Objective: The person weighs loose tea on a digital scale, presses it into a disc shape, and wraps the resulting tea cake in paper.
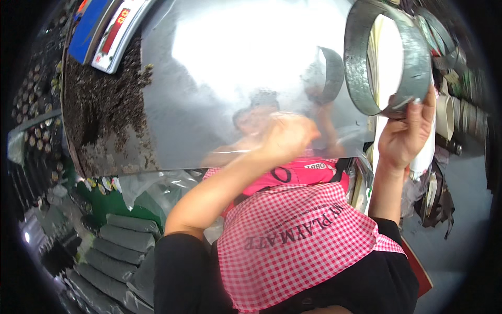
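Observation:
My right hand [408, 137] grips the lower edge of a wide grey hoop [416, 59], a closed band held upright with its opening towards me. Whether the band is leather, plastic or metal is hard to tell. Over the table's near edge is my left hand [292, 131], blurred and with curled fingers; I cannot see whether anything is in it. Beneath it lies a glossy, see-through plastic sheet [180, 121] that mirrors the hoop and glares white in the middle.
A worn, flaking dark surface [102, 106] shows left of the sheet. Blue and white cases [117, 35] lie at the far left corner. Below, grey wrapped bundles [121, 235] are stacked beside crumpled clear plastic [157, 188]. More bands [439, 35] and cluttered goods crowd the right.

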A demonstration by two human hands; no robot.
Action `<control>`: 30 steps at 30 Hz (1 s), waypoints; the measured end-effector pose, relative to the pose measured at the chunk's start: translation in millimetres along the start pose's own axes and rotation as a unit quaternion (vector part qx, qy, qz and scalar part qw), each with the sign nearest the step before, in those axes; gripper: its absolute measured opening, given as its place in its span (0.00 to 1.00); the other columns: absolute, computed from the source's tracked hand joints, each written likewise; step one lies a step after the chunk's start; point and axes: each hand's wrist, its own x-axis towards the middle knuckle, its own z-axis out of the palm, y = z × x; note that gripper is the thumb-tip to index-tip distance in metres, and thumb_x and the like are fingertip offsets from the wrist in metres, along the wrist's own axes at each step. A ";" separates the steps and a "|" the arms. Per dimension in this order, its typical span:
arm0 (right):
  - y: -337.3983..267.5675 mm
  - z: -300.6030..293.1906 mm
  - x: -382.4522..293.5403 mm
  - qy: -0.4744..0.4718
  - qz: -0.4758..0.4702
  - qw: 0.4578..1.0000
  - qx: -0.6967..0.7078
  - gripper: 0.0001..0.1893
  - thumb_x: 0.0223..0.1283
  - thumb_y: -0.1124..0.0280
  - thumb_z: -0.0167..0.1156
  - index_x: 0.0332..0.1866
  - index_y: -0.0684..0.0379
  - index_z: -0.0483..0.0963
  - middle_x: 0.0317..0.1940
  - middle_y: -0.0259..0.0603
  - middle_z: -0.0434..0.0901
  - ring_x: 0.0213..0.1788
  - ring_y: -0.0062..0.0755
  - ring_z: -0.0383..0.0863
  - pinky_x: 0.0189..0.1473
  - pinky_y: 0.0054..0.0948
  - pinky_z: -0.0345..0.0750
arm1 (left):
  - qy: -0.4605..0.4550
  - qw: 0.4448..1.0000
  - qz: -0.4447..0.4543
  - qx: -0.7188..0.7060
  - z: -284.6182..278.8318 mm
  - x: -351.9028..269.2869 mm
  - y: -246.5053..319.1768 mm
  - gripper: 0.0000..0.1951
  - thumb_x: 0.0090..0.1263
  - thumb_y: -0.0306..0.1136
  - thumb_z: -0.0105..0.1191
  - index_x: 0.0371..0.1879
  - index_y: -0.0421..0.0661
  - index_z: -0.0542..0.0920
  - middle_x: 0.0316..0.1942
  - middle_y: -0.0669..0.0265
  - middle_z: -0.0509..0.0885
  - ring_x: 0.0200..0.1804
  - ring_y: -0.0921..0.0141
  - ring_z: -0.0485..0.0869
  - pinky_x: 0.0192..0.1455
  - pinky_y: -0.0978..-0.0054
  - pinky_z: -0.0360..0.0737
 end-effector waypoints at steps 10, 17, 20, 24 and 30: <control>61.8 21.4 -34.8 -0.452 -0.313 0.738 -0.390 0.17 0.48 0.67 0.65 0.46 0.51 0.81 0.33 0.26 0.82 0.36 0.25 0.81 0.53 0.35 0.74 | 0.072 0.848 -0.069 -0.521 -159.6 65.1 49.0 0.11 0.70 0.38 0.59 0.33 0.43 0.81 0.48 0.55 0.86 0.26 0.80 0.80 0.31 0.85 0.78; 136.6 -1.0 92.6 -0.220 -0.282 0.748 -0.560 0.34 0.55 0.65 0.63 0.70 0.55 0.65 0.65 0.53 0.68 0.72 0.57 0.60 0.70 0.51 0.61 | -0.086 0.996 0.003 0.019 -55.1 28.1 22.8 0.28 0.63 0.44 0.64 0.60 0.47 0.76 0.64 0.57 0.77 0.48 0.64 0.86 0.49 0.68 0.82; 149.3 -45.9 226.4 -0.119 -0.287 0.708 -0.634 0.27 0.61 0.62 0.60 0.67 0.53 0.69 0.66 0.52 0.67 0.71 0.56 0.63 0.69 0.47 0.64 | -0.053 0.996 0.027 0.066 -46.1 6.4 25.0 0.28 0.64 0.46 0.62 0.61 0.47 0.76 0.63 0.59 0.78 0.49 0.64 0.86 0.52 0.68 0.82; 167.2 -131.7 363.0 -0.180 -0.276 0.511 -0.794 0.20 0.69 0.57 0.56 0.62 0.51 0.75 0.69 0.50 0.67 0.69 0.56 0.66 0.66 0.41 0.69 | -0.008 0.987 0.079 -0.141 -113.1 -9.6 28.8 0.22 0.62 0.39 0.64 0.54 0.43 0.82 0.56 0.61 0.83 0.52 0.63 0.86 0.54 0.67 0.83; 165.2 -124.1 351.4 -0.134 -0.147 0.743 -0.639 0.16 0.64 0.60 0.64 0.54 0.54 0.81 0.42 0.36 0.87 0.43 0.25 0.86 0.48 0.25 0.77 | 0.472 0.831 -0.216 0.198 -285.2 -128.4 -105.7 0.11 0.68 0.35 0.60 0.44 0.43 0.86 0.48 0.57 0.86 0.54 0.62 0.82 0.58 0.66 0.77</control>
